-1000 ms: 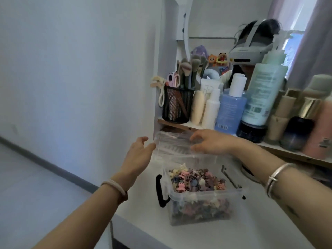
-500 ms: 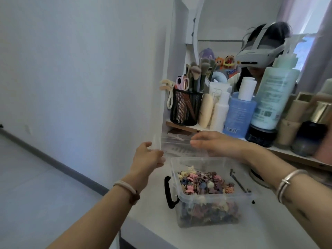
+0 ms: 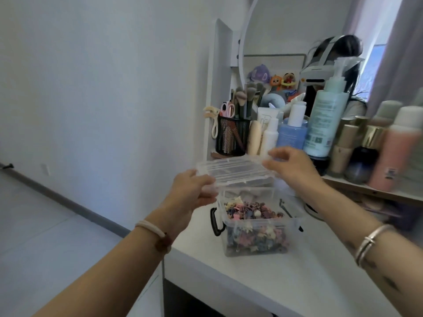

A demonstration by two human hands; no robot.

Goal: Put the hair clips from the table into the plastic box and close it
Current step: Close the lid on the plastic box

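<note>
A clear plastic box (image 3: 263, 224) with black side latches stands open on the white table (image 3: 263, 277). It is filled with several small coloured hair clips (image 3: 250, 211). Its clear ribbed lid (image 3: 235, 171) is held flat in the air, above and just behind the box's far edge. My left hand (image 3: 191, 191) grips the lid's near left corner. My right hand (image 3: 290, 165) holds its far right edge with the fingertips. No loose clips show on the table.
A raised shelf (image 3: 366, 191) behind the box carries a black mesh pot of brushes (image 3: 232, 136), several bottles and tubes (image 3: 327, 124), and a round mirror. A white wall stands at the left; the table's left edge drops to the floor.
Both hands took hold of the lid and lifted it up off the table behind the box, bringing it level and closer over the box.
</note>
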